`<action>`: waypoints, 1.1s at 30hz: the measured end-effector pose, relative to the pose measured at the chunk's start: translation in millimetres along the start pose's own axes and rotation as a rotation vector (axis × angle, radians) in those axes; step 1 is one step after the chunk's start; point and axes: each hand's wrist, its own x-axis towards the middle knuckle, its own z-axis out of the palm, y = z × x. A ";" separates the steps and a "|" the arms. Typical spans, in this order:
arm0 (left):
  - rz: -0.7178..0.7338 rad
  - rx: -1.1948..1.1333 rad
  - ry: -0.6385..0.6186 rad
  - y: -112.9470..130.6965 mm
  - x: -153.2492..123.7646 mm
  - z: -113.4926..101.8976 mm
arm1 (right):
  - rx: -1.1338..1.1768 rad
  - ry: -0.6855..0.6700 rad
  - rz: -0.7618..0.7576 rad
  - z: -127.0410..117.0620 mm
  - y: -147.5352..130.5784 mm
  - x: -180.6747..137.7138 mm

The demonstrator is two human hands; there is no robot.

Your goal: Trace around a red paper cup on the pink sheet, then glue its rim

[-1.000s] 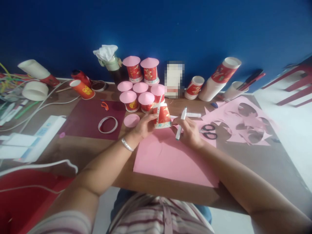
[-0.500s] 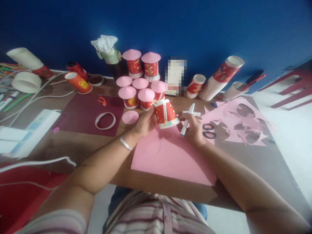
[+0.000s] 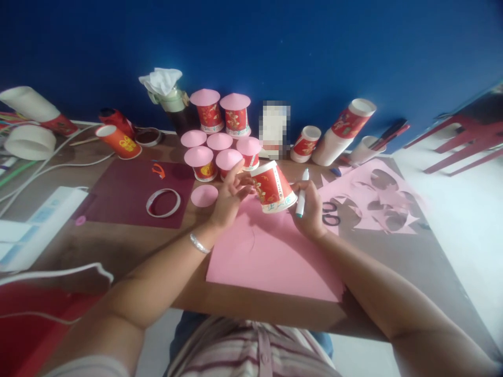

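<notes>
Tilted above flat pink paper, a red paper cup shows gold patterns and blue-green rim markings. Right hand, at its rim, grasps a white marker; left hand spreads beside the cup.

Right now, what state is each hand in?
Left hand: open beside the red patterned paper cup; contact unclear.
Right hand: closed, holding a slim white marker and the cup.

- Brown table is carrying a pink sheet at 6 o'clock
- Maroon sheet lying at 9
- Pink-topped cups standing at 11
- Cut-up paper lying at 3
</notes>
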 end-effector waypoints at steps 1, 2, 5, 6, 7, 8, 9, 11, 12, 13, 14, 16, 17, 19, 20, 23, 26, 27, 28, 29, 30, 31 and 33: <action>-0.019 -0.049 0.004 0.9 -0.4 1.8 | 0.005 0.005 0.000 -0.3 0.7 0.9; -0.046 -0.111 0.011 2.2 -0.8 3.4 | 0.004 0.016 -0.005 -0.7 1.5 1.9; -0.146 -0.257 -0.004 8.8 -1.7 6.6 | -0.020 0.065 -0.011 -3.4 4.7 4.8; -0.201 -0.304 -0.026 12.1 -2.1 7.6 | -0.031 0.081 0.001 -4.7 6.3 5.8; -0.266 -0.353 -0.056 15.7 -2.7 8.7 | -0.043 0.094 0.017 -6.0 8.3 6.8; -0.337 -0.398 -0.083 19.4 -3.5 9.9 | -0.050 0.103 0.033 -7.3 10.5 7.9; -0.396 -0.430 -0.106 22.8 -4.4 11.3 | -0.051 0.107 0.047 -8.5 13.0 9.0; -0.457 -0.469 -0.149 27.6 -6.2 13.8 | -0.050 0.119 0.072 -10.4 18.1 11.2; -0.470 -0.474 -0.167 28.6 -7.1 14.6 | -0.051 0.131 0.081 -11.1 20.4 12.2; -0.475 -0.464 -0.183 28.6 -7.7 14.8 | -0.053 0.147 0.085 -11.6 22.4 13.0; -0.474 -0.441 -0.193 27.5 -8.2 14.6 | -0.055 0.165 0.083 -12.0 23.9 13.6; -0.464 -0.331 -0.192 23.5 -8.8 12.8 | -0.059 0.183 0.074 -12.5 25.2 14.1; -0.436 -0.255 -0.167 21.1 -8.9 11.6 | -0.061 0.180 0.071 -12.7 25.1 14.0; -0.411 -0.116 -0.130 16.9 -9.1 9.7 | -0.062 0.155 0.066 -12.6 23.6 13.3; -0.389 -0.068 -0.110 15.3 -9.1 9.3 | -0.061 0.143 0.061 -12.3 22.5 12.9; -0.310 0.006 -0.060 12.4 -9.0 9.8 | -0.048 0.133 0.031 -9.7 19.3 11.3; -0.199 -0.020 -0.041 10.5 -8.6 11.5 | -0.040 0.136 0.013 -6.3 17.1 9.5; -0.174 -0.052 -0.055 9.9 -8.8 12.1 | -0.042 0.137 0.011 -5.2 16.4 8.7; -0.161 -0.087 -0.077 9.2 -9.2 12.7 | -0.048 0.135 0.006 -4.3 15.8 7.7; -0.162 -0.118 -0.104 8.5 -9.9 13.4 | -0.057 0.126 -0.004 -3.5 15.0 6.5; -0.174 -0.137 -0.135 7.8 -10.9 14.0 | -0.072 0.109 -0.024 -2.8 14.2 5.1; -0.184 -0.147 -0.160 7.3 -12.2 14.8 | -0.092 0.086 -0.057 -2.2 13.4 3.6; -0.200 -0.145 -0.181 6.7 -14.9 16.0 | -0.145 0.035 -0.148 -1.3 11.3 0.5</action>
